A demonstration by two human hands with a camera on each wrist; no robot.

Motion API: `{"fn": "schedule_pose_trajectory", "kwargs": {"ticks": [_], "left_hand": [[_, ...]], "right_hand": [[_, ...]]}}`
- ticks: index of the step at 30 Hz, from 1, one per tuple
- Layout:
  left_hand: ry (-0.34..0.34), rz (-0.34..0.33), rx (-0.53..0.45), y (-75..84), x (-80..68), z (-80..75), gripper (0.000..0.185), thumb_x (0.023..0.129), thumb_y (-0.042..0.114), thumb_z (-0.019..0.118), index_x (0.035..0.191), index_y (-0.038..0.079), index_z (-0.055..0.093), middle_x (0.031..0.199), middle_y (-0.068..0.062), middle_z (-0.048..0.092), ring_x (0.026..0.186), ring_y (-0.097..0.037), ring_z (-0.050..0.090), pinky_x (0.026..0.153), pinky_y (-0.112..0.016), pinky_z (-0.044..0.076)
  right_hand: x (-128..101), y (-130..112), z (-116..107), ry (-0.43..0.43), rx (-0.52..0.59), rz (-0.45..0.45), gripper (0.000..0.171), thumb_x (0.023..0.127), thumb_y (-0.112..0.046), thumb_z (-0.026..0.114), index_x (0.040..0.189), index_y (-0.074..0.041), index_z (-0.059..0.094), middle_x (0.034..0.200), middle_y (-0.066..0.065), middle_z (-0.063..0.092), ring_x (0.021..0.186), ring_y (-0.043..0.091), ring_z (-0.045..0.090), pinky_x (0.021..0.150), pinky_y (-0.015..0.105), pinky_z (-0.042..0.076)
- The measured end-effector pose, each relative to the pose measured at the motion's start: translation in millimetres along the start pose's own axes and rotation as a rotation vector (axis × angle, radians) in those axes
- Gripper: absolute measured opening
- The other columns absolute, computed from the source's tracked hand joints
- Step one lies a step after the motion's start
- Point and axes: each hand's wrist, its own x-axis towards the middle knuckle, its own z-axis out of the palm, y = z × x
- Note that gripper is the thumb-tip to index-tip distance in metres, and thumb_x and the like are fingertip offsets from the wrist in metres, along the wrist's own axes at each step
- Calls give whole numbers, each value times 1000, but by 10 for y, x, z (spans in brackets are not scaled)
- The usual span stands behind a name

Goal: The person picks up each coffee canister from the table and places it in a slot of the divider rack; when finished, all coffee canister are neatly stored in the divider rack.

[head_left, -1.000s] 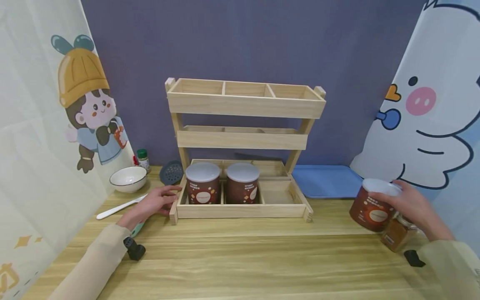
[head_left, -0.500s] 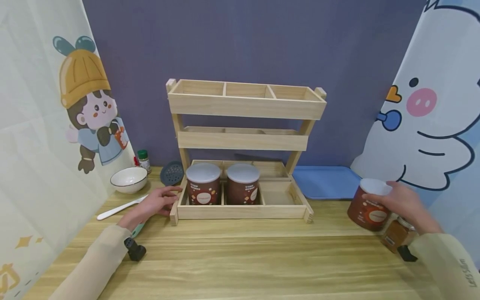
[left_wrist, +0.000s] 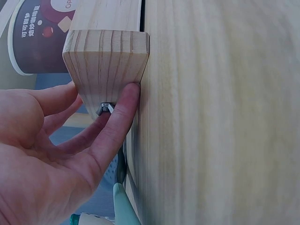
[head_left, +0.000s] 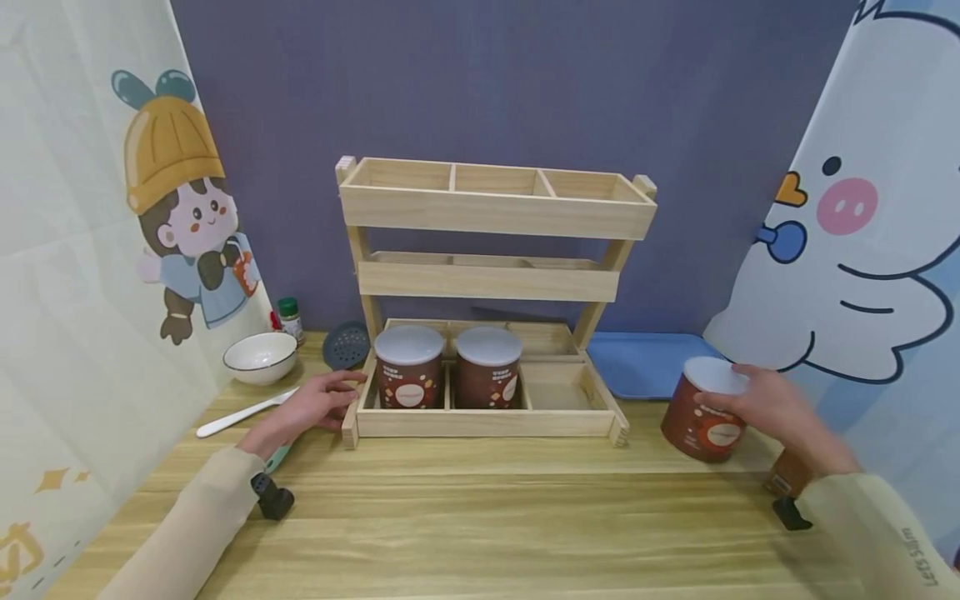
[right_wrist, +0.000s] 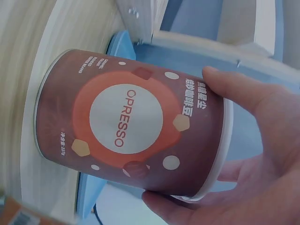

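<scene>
My right hand (head_left: pixel 776 412) grips a brown coffee can (right_wrist: pixel 124 117) with a white lid near its top, thumb on one side and fingers on the other. The can stands nearly upright to the right of a three-tier wooden rack (head_left: pixel 487 425); I cannot tell whether its base touches the table. Two similar coffee cans, one at the left (head_left: pixel 408 371) and one in the middle (head_left: pixel 487 371), sit in the rack's bottom front compartments. At the rack's left end, my left hand (left_wrist: pixel 70 150) touches the wooden side with fairly straight fingers, beside a metal wing nut (left_wrist: pixel 106 108).
A jar of brown contents (head_left: pixel 789 475) stands partly hidden under my right wrist. A blue tray (head_left: pixel 637 367) lies behind right. On the left are a white bowl (head_left: pixel 260 358), a white-handled utensil (head_left: pixel 243 414), a dark skimmer (head_left: pixel 347 346) and a green-capped bottle (head_left: pixel 289 318).
My right hand has moved left with the coffee can, away from the jar and closer to the rack. My left hand keeps its place at the rack's side.
</scene>
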Motion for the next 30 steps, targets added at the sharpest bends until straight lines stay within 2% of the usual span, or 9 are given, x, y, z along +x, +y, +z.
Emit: {"fn": "schedule_pose_trajectory", "kwargs": {"ticks": [8, 14, 18, 22, 26, 30], "left_hand": [[-3, 3, -11, -3, -4, -14, 50, 108, 13, 46, 153, -4, 33, 120, -25, 65, 95, -24, 69, 75, -39, 58], [5, -7, -5, 23, -4, -8, 50, 108, 14, 48, 153, -4, 34, 110, -15, 70, 94, -24, 69, 75, -39, 58], [2, -8, -9, 23, -1, -3, 51, 108, 14, 48, 154, -3, 33, 109, -15, 70, 94, -24, 69, 75, -39, 58], [-4, 1, -6, 16, 8, -2, 50, 108, 14, 47, 153, -4, 33, 111, -15, 69, 93, -24, 69, 75, -39, 58], [5, -1, -2, 3, 11, -1, 50, 108, 14, 47, 153, -4, 34, 111, -17, 69, 92, -23, 69, 74, -39, 58], [9, -4, -1, -2, 10, -3, 49, 108, 14, 47, 153, -4, 35, 119, -24, 65, 94, -23, 69, 75, -39, 58]], "right_hand": [[-33, -273, 187, 23, 42, -102, 108, 86, -59, 74, 144, 23, 32, 140, 48, 36, 121, 61, 43, 89, 66, 44], [-80, -385, 395, 80, 172, -155, 103, 86, -50, 79, 147, 19, 32, 143, 48, 31, 126, 61, 35, 94, 68, 40], [-94, -393, 519, 112, 234, -146, 103, 88, -50, 77, 150, 16, 28, 142, 46, 33, 120, 56, 43, 87, 63, 46], [-109, -393, 630, 163, 277, -101, 106, 87, -55, 75, 156, 8, 25, 145, 40, 36, 116, 51, 49, 81, 57, 50], [-127, -395, 724, 240, 304, -57, 104, 86, -58, 75, 158, 0, 28, 145, 37, 39, 117, 51, 49, 80, 59, 49], [-132, -394, 781, 306, 327, -39, 100, 85, -57, 77, 157, -3, 34, 143, 35, 44, 117, 51, 49, 81, 61, 49]]}}
